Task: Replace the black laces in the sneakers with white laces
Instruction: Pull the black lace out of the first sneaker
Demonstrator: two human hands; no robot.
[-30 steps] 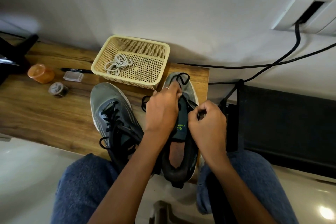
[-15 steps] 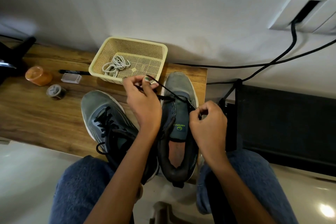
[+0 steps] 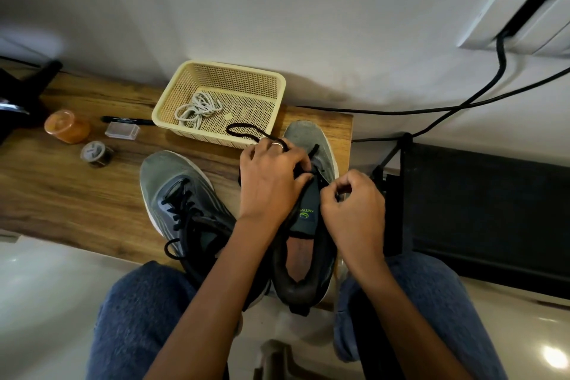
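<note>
Two grey sneakers stand on a wooden table. The left sneaker (image 3: 175,191) still carries its black lacing. The right sneaker (image 3: 311,139) has its tongue exposed and a loose black lace (image 3: 243,130) looping out past its toe. My left hand (image 3: 271,176) lies over the front of this sneaker and pinches the black lace at the eyelets. My right hand (image 3: 351,210) pinches the sneaker's right eyelet edge with curled fingers. White laces (image 3: 197,109) lie bundled in a cream basket (image 3: 277,83) behind the shoes.
On the table's left are an orange jar (image 3: 66,126), a small round tin (image 3: 95,154), a clear plastic box (image 3: 121,132) and a black pen (image 3: 123,119). Black cables (image 3: 462,102) run along the wall to the right. A black panel (image 3: 484,210) stands beside the table. My knees in jeans are below.
My left hand, which had pulled the black lace out toward the basket, has come back down onto the right sneaker's eyelets. The lace now loops slack past the toe. My right hand stayed put.
</note>
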